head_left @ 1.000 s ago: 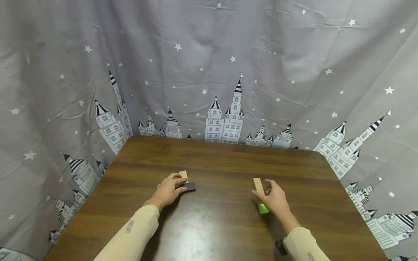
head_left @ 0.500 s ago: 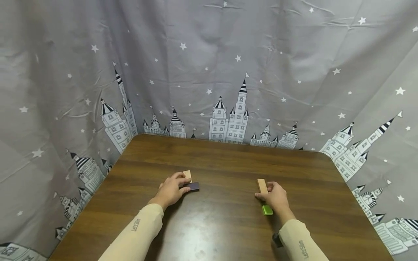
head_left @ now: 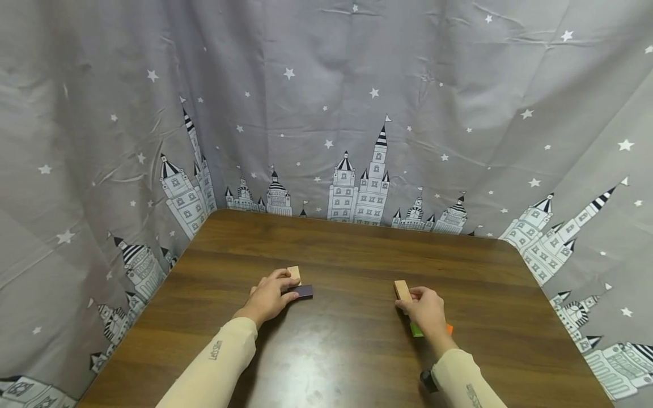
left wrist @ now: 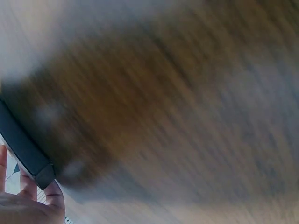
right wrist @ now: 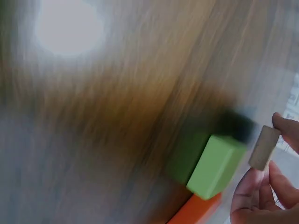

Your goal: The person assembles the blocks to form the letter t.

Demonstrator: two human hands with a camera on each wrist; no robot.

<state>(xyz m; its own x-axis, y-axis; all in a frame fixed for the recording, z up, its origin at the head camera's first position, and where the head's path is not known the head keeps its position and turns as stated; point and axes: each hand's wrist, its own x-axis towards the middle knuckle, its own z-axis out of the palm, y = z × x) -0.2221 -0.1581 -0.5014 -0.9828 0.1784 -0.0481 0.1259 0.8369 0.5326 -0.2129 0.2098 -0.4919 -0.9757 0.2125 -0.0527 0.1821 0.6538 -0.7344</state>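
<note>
My right hand [head_left: 428,310] pinches the wooden block [head_left: 401,289], now nudged left beyond the green block [right wrist: 216,165], so grip looks solid from here, while my left hand [head_left: 267,297] pinches the dark block [head_left: 305,292] way left of green.

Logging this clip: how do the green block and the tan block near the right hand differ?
Colour: the green block is bright green, the tan block a pale wood tone. State: the right hand pinches the tan block, while the green block is not held. Place: in the head view, the tan block is farther from the person than the green block. Both are straight-edged blocks.
</note>
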